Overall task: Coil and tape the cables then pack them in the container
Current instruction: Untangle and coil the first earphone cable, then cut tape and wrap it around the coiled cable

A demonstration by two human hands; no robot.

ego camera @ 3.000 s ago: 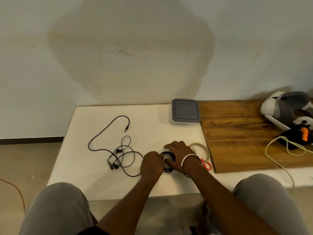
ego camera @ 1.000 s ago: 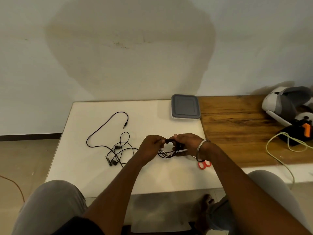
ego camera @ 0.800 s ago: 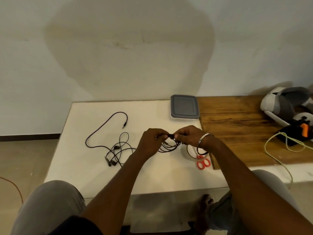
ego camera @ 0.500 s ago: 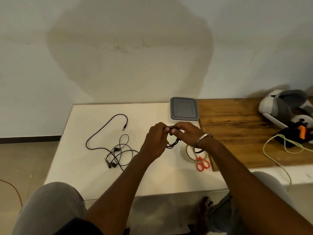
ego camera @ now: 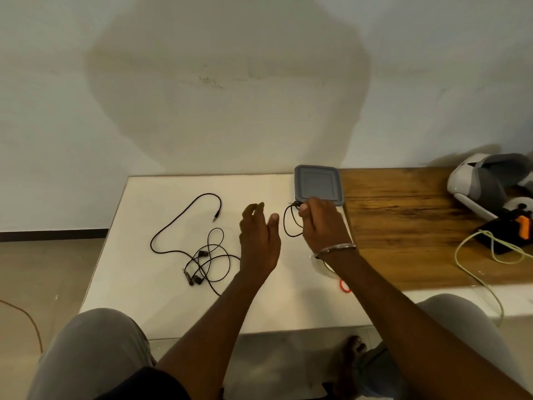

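- Over the white tabletop [ego camera: 173, 298], just in front of the grey square lidded container [ego camera: 317, 184], the right hand [ego camera: 323, 223] is pinching a small coil of thin black cable [ego camera: 292, 223] between its thumb and curled fingers. The loops are hanging to the left of the knuckles, and whether tape is binding them cannot be told.
- The left hand [ego camera: 259, 238] is hovering just beside that coil without touching it, its fingers loosely spread and gripping nothing.
- The container is sitting closed at the far edge of the table, where the white top is meeting a brown wooden board [ego camera: 418, 226].
- A loose black cable with a metal jack plug [ego camera: 184, 223] is lying uncoiled on the left part of the table. A tangled pair of black earphones [ego camera: 207, 264] is lying just nearer the person.
- A pale roll of tape [ego camera: 323, 269] is peeking out beneath the right wrist, mostly hidden. A red scissor handle [ego camera: 344, 285] is showing just nearer.
- A thin metal bangle [ego camera: 336, 249] is circling the right wrist.
- On the wooden board, well apart from both hands, a white and grey headset [ego camera: 484, 183], a black device with an orange part [ego camera: 516, 229] and a pale yellow-green cord [ego camera: 490, 249] are lying together.
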